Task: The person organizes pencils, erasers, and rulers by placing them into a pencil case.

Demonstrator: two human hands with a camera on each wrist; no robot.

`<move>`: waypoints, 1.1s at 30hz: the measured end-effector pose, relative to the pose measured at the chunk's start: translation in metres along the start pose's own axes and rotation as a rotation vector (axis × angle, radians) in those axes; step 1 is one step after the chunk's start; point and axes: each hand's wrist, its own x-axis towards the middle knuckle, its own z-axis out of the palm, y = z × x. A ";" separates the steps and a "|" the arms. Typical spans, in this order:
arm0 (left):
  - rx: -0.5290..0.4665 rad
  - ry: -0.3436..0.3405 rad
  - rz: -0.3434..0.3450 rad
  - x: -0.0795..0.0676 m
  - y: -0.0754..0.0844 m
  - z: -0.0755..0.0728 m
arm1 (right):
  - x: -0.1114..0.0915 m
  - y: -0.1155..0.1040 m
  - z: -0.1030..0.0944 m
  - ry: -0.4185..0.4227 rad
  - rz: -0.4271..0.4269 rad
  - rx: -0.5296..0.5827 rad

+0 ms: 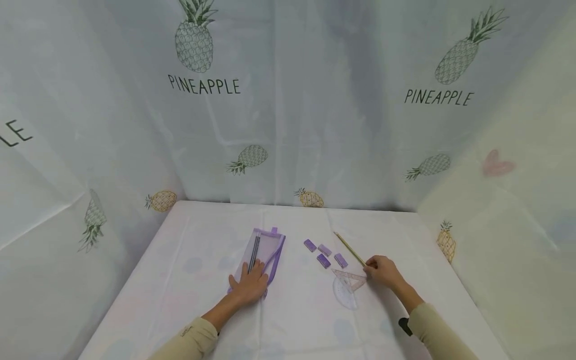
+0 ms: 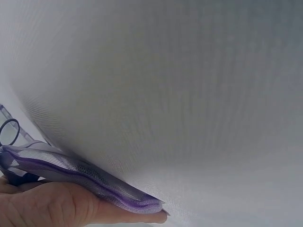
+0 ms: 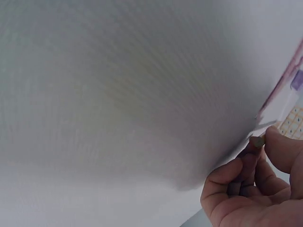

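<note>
On the left of the table lies a flat, see-through purple pencil case (image 1: 270, 245) with dark pencils (image 1: 254, 252) showing in it. My left hand (image 1: 249, 286) rests on its near half, fingers spread; in the left wrist view the hand lies along the zipped case (image 2: 94, 177). My right hand (image 1: 382, 271) pinches the near end of a yellowish pencil (image 1: 348, 247), which slants away to the far left. The right wrist view shows the pencil's blunt end (image 3: 257, 142) between thumb and fingers. Just left of that hand lies a clear set square (image 1: 351, 280), overlapping a clear protractor (image 1: 344, 294).
Several purple erasers (image 1: 324, 260) lie between the case and the pencil. A small dark ring (image 2: 9, 131) shows beside the case in the left wrist view. Pineapple-print cloth (image 1: 315, 125) hangs behind the white-covered table (image 1: 297, 325) and at its sides.
</note>
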 end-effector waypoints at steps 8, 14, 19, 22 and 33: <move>-0.006 -0.007 0.014 -0.002 0.002 -0.002 | -0.006 0.003 -0.007 0.019 0.099 0.009; -0.021 -0.011 0.022 -0.002 0.003 -0.005 | -0.010 0.001 -0.006 0.076 0.139 0.070; -0.036 -0.016 0.012 -0.004 0.002 -0.005 | -0.014 -0.009 -0.003 0.138 0.138 0.149; -0.027 -0.014 0.011 -0.004 0.001 -0.005 | -0.015 -0.018 -0.001 0.161 0.129 0.214; -0.019 -0.021 0.005 -0.004 0.003 -0.005 | -0.016 -0.047 0.008 0.179 0.129 0.308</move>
